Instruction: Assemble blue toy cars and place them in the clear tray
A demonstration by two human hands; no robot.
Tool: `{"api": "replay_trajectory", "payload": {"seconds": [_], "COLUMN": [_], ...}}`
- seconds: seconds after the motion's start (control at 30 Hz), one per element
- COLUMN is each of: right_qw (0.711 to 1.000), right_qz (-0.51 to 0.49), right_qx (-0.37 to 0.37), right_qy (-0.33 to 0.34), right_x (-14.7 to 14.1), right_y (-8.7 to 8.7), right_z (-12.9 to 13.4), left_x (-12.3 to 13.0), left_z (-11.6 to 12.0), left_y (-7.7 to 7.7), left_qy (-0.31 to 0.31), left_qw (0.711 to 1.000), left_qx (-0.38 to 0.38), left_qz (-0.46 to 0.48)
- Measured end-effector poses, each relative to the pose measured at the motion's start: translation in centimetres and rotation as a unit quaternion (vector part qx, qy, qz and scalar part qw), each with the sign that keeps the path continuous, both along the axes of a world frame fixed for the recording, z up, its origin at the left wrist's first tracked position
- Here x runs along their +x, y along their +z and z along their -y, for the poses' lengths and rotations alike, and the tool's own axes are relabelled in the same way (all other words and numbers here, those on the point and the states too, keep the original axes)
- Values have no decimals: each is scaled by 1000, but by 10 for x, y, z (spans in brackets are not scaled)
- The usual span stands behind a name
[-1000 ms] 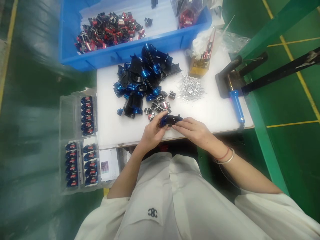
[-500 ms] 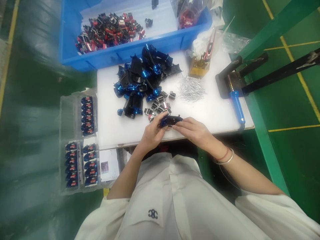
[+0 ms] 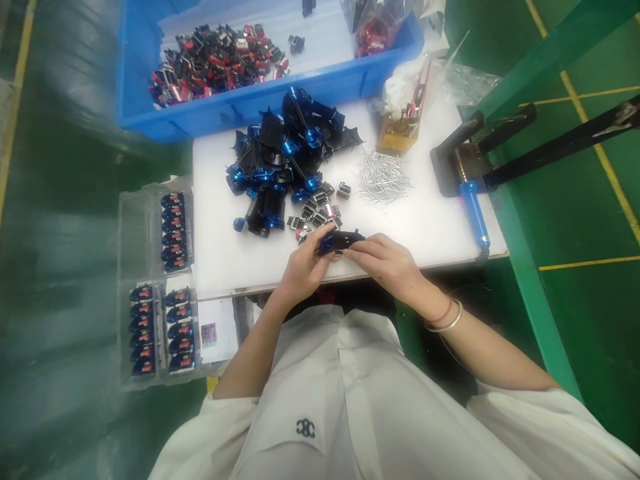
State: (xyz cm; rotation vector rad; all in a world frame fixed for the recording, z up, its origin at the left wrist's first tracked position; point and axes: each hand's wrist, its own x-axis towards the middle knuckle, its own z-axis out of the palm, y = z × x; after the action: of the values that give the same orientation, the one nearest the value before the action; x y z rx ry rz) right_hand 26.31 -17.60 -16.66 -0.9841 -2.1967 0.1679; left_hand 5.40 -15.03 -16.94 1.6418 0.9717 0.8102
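Over the front edge of the white table, a black and blue toy car body shell is held between both hands. My left hand is closed around its blue left end. At its right end, my right hand is closed, fingertips pinched at the near side; whether a small part sits in that pinch is hidden. Just beyond the hands lie several small silver, black and red parts. Behind them is a heap of black and blue shells. Thin metal pins lie in a loose pile to the right.
A blue bin with many red and black parts stands at the back. A soldering iron rests in its stand on the right. Clear trays hold rows of blue pieces at left. A yellow container stands behind the pins.
My right hand and wrist have shifted slightly left. The shell stays between both hands, and the camera view has moved a little.
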Motion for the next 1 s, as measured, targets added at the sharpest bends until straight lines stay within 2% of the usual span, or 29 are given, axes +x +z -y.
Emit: {"api": "replay_trajectory", "payload": {"seconds": [0.37, 0.63, 1.0], "right_qw": [1000, 999, 1000], "right_qz": [-5, -26, -13], "right_qx": [5, -22, -3], "right_qy": [-24, -12, 14], "right_x": [-3, -3, 0], "right_y": [-6, -4, -6], "right_z": [0, -3, -5], "left_x": [0, 0, 2], "left_z": [-2, -3, -3], "left_y": [-1, -1, 1], "left_qy": [-3, 0, 8], "left_qw": [999, 998, 996], "left_qx": [-40, -60, -77], "left_qz": [9, 24, 40]}}
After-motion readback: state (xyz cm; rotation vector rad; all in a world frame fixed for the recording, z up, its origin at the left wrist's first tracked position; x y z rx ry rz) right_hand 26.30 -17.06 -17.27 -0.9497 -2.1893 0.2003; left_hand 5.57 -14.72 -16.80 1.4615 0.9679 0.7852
